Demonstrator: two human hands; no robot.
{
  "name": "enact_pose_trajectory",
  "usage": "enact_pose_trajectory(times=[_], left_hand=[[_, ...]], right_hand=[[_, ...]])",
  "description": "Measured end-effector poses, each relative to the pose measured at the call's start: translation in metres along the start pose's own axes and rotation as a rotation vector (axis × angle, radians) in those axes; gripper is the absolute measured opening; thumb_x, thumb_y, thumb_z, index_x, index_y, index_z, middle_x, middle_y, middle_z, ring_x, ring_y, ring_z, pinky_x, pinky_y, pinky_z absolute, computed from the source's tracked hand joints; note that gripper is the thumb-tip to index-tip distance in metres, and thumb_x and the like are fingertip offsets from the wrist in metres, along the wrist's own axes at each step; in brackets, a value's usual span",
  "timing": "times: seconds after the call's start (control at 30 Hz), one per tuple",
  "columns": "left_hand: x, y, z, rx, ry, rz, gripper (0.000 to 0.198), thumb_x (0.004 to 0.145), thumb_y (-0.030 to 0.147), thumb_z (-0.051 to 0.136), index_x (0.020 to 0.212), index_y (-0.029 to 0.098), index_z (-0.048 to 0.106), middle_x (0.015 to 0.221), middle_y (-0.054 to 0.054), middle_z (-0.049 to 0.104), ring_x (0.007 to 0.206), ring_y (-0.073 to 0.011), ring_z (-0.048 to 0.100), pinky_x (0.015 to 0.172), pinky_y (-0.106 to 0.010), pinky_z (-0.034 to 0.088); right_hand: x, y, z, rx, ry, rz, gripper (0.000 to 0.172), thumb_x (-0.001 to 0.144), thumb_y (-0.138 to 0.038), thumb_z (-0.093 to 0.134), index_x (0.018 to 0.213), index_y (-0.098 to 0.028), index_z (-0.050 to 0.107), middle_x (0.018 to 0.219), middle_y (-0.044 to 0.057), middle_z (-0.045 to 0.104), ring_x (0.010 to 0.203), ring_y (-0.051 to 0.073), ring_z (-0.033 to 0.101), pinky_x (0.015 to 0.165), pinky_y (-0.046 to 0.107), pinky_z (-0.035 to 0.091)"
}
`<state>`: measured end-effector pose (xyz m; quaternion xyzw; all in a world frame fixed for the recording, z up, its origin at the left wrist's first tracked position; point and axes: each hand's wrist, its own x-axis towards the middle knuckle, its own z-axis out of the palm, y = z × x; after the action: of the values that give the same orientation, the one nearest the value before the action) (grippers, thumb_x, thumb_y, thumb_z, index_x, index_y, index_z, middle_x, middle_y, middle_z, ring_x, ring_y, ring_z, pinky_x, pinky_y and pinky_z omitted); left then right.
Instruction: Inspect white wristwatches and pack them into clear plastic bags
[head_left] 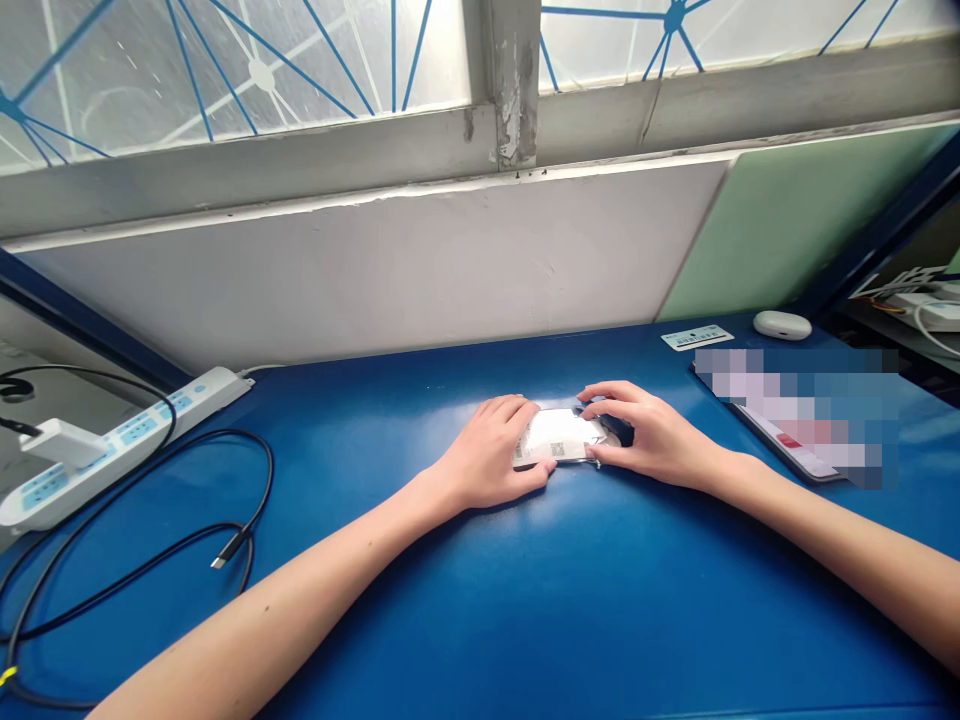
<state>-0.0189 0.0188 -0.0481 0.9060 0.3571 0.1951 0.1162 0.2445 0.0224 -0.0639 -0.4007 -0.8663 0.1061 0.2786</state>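
Note:
A small flat device (559, 438) with a pale, glossy film and printed codes on top lies in the middle of the blue table (480, 600). My left hand (491, 455) lies over its left end, fingers curled on the top and thumb along the near edge. From the right, my right hand (649, 435) grips the other end, fingers bent over the far edge and thumb at the near edge. Both hands press it down on the table. The part under my fingers is hidden.
A white power strip (112, 445) with a plugged adapter lies at the left, and a black cable (150, 540) with a loose plug loops beside it. A white oval case (781, 325), a small label (696, 337) and a flat card or tablet (795, 445) lie at the right. A white wall panel stands behind.

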Motion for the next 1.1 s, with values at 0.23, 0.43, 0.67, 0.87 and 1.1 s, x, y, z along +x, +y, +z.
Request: enact_pose_trajectory(times=[0.23,0.43,0.67,0.87,1.1], left_hand=[[0.001,0.001,0.000,0.022,0.015,-0.019,0.043,0.083,0.040,0.063,0.119,0.019,0.054,0.126,-0.013,0.063,0.124,-0.0338,0.055,0.107,-0.050,0.043],[0.002,0.002,-0.001,0.025,0.016,-0.023,0.042,0.083,0.039,0.063,0.119,0.018,0.054,0.124,-0.014,0.064,0.120,-0.0322,0.057,0.105,-0.048,0.045],[0.001,0.002,-0.002,0.007,0.002,-0.003,0.040,0.085,0.039,0.062,0.118,0.018,0.054,0.124,-0.013,0.063,0.122,-0.0317,0.056,0.106,-0.048,0.043],[0.001,0.001,-0.002,-0.004,0.005,0.003,0.039,0.084,0.038,0.063,0.117,0.018,0.054,0.122,-0.013,0.063,0.122,-0.0317,0.055,0.107,-0.047,0.042],[0.001,0.003,-0.002,0.001,0.002,-0.001,0.038,0.084,0.038,0.064,0.115,0.018,0.054,0.120,-0.013,0.063,0.118,-0.0307,0.057,0.104,-0.045,0.043]], right_hand=[[0.005,-0.008,-0.005,-0.064,0.037,-0.053,0.018,0.078,-0.029,0.070,0.095,-0.022,0.069,0.113,0.011,0.071,0.111,0.032,0.065,0.091,0.048,0.057],[0.007,0.000,-0.018,-0.192,0.059,-0.069,0.016,0.072,-0.031,0.076,0.085,-0.023,0.069,0.108,0.009,0.073,0.117,0.034,0.062,0.096,0.050,0.053],[0.007,0.009,-0.025,-0.208,0.036,-0.099,0.021,0.073,-0.041,0.077,0.083,-0.024,0.069,0.109,0.009,0.072,0.114,0.034,0.063,0.093,0.050,0.054],[0.001,0.009,-0.013,-0.050,0.010,-0.061,0.030,0.081,-0.036,0.071,0.109,-0.026,0.070,0.131,0.011,0.062,0.116,0.032,0.063,0.094,0.049,0.056],[-0.001,0.003,-0.001,0.050,-0.055,-0.029,0.022,0.090,-0.029,0.060,0.109,-0.024,0.068,0.132,0.013,0.061,0.114,0.029,0.065,0.086,0.042,0.060]])
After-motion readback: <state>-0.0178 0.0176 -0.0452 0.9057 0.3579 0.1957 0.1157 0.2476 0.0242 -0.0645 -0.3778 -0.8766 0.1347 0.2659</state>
